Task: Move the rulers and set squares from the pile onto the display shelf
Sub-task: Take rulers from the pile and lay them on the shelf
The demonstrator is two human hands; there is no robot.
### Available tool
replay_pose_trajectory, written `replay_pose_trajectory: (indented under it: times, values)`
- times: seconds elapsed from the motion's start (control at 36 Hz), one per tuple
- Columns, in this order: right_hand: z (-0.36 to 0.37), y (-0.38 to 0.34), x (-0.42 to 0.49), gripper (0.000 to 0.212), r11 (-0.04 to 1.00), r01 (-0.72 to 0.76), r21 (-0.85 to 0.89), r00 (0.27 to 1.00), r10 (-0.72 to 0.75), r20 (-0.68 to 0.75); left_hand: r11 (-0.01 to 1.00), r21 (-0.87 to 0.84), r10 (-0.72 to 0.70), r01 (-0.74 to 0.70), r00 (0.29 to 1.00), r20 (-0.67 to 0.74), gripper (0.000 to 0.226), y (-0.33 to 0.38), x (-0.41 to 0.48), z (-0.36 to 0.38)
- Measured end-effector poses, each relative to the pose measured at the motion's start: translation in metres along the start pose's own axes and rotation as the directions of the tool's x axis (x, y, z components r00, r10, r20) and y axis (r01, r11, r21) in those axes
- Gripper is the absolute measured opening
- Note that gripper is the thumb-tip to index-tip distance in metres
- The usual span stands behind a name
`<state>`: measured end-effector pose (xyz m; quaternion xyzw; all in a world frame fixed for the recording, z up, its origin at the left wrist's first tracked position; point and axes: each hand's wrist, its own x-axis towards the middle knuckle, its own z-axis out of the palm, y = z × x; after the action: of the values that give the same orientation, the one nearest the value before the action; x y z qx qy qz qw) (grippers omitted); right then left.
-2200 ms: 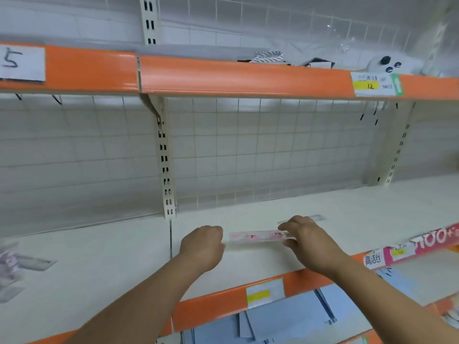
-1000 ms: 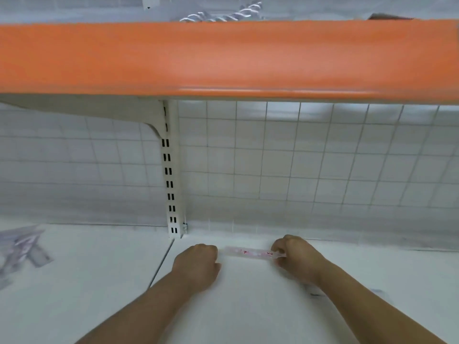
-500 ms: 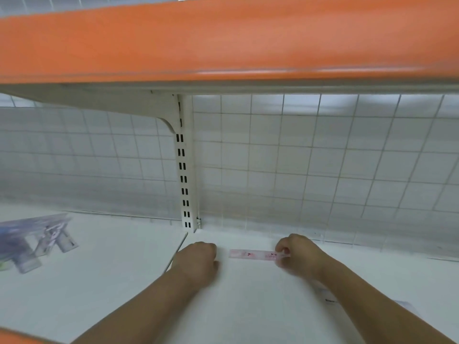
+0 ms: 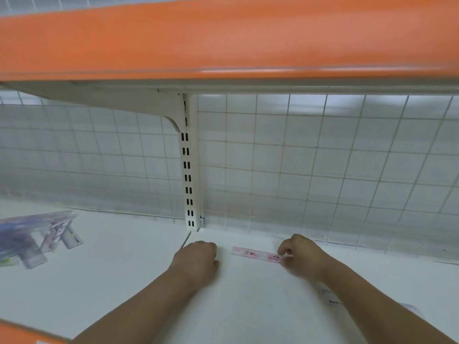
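White shelf (image 4: 111,274), pink ruler (image 4: 253,254) in right hand (image 4: 304,258), left hand (image 4: 196,261) apart

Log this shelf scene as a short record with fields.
ruler: pink, level, on or just above the white shelf, close to the wire back
right hand: grip pinches the ruler's right end
left hand: fingers curled, holding nothing, apart from the ruler's left end
pile: blurred packets, far left on the shelf

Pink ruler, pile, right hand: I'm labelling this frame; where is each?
Pink ruler (image 4: 255,254), head view, printed middle.
Pile (image 4: 32,235), head view, top packet.
Right hand (image 4: 305,258), head view, back of hand.
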<state>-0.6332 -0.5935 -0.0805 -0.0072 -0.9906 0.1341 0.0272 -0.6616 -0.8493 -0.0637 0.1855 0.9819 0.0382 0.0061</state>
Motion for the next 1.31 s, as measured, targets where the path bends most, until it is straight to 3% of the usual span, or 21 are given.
replay_pose_trajectory:
  times: [0.31, 0.47, 0.61, 0.94, 1.31]
  values:
    - [-0.01, -0.021, -0.001, 0.033, 0.999, 0.052, -0.014, 0.999, -0.052, -0.002, 0.999, 0.007, -0.04, 0.04, 0.998, -0.041, 0.026, -0.002, -0.012, -0.007]
    - [-0.009, -0.071, 0.0, 0.021, 0.979, 0.203, 0.027, 0.976, -0.2, -0.083, 0.99, -0.012, -0.143, 0.143, 0.984, -0.103, 0.022, -0.017, -0.035, -0.017]
    - [-0.003, -0.118, -0.002, 0.012, 0.958, 0.281, 0.048, 0.958, -0.278, -0.07, 0.969, -0.027, -0.246, 0.245, 0.959, -0.142, 0.023, -0.044, -0.065, -0.025]
    - [0.024, -0.285, -0.002, 0.011, 0.872, 0.483, 0.081, 0.875, -0.481, -0.049, 0.902, -0.042, -0.427, 0.429, 0.876, -0.225, 0.015, -0.177, -0.161, -0.054]
    - [0.064, -0.455, 0.002, 0.011, 0.871, 0.472, 0.137, 0.882, -0.467, -0.068, 0.882, -0.068, -0.468, 0.466, 0.85, -0.241, 0.015, -0.36, -0.246, -0.077]
